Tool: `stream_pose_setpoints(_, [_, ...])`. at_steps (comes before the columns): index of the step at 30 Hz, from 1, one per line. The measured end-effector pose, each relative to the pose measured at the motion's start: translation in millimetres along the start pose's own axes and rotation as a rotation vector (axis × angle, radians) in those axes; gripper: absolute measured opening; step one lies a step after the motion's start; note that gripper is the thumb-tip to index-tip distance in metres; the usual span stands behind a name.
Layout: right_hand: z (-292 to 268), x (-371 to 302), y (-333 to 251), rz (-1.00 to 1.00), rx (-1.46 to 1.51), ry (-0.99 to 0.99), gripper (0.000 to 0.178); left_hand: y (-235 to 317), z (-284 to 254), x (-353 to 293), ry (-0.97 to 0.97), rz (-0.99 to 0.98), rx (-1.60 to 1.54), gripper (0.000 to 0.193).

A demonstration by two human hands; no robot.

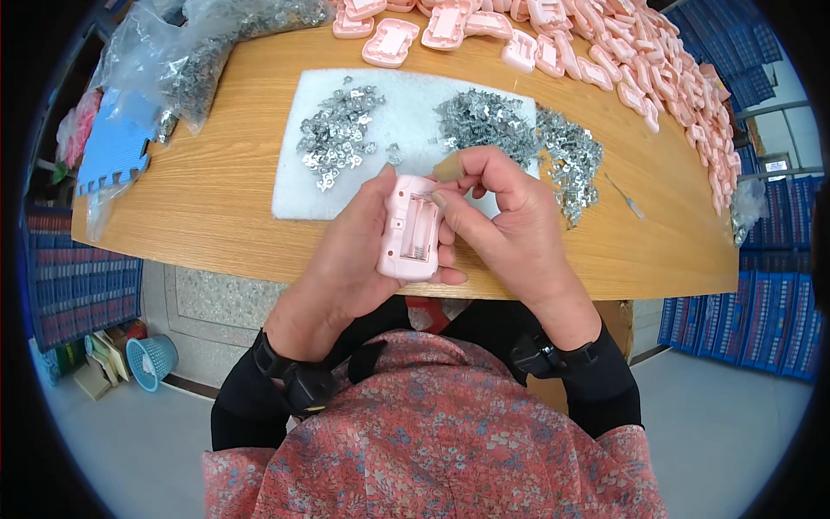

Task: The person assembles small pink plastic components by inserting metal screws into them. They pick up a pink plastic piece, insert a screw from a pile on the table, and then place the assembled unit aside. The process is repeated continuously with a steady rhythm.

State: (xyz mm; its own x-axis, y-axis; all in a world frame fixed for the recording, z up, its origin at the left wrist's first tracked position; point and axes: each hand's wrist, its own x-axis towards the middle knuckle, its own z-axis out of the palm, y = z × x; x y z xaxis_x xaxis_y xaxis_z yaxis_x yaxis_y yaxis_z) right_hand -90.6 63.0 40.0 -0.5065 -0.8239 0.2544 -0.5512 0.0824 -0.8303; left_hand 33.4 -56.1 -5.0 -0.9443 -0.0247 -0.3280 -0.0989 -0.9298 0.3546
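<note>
My left hand (pixel 341 246) is closed around a pink plastic casing (pixel 395 238), held upright over the table's front edge. Its open battery compartment (pixel 421 227) faces me, and a small coil spring (pixel 418 253) shows at the lower end. My right hand (pixel 510 221) reaches in from the right, thumb and index finger pinched at the compartment's upper end. A tan wrap covers that index finger. Whatever small piece sits between those fingertips is too hidden to make out. Just beyond the casing, a few loose metal contacts (pixel 394 154) lie on a white foam sheet (pixel 290 186).
Piles of metal battery contacts (pixel 337 134) and spring contacts (pixel 484 125) rest on the foam, with more metal pieces (pixel 569 160) beside it. Many pink casings (pixel 596 73) cover the far right. A thin tool (pixel 629 201) lies right; plastic bags (pixel 186 69) and a blue mat (pixel 112 143) left.
</note>
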Motion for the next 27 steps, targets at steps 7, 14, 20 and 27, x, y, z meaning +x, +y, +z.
stream_pose_setpoints(7, [1, -2, 3, -0.044, -0.151, 0.001, 0.014, -5, -1, 2, 0.007, -0.027, -0.012, 0.061])
stream_pose_setpoints(14, [-3, -3, -1, -0.024, -0.141, -0.012, 0.016, -4, 6, 1, 0.073, -0.039, 0.045, 0.060])
stream_pose_setpoints(20, [-9, -3, 1, -0.002, -0.162, -0.042, 0.016, -5, 4, 2, 0.057, -0.037, 0.035, 0.059])
stream_pose_setpoints(27, [-9, -4, -1, -0.077, -0.275, -0.047, 0.014, -4, 6, 2, 0.084, -0.053, 0.042, 0.058])
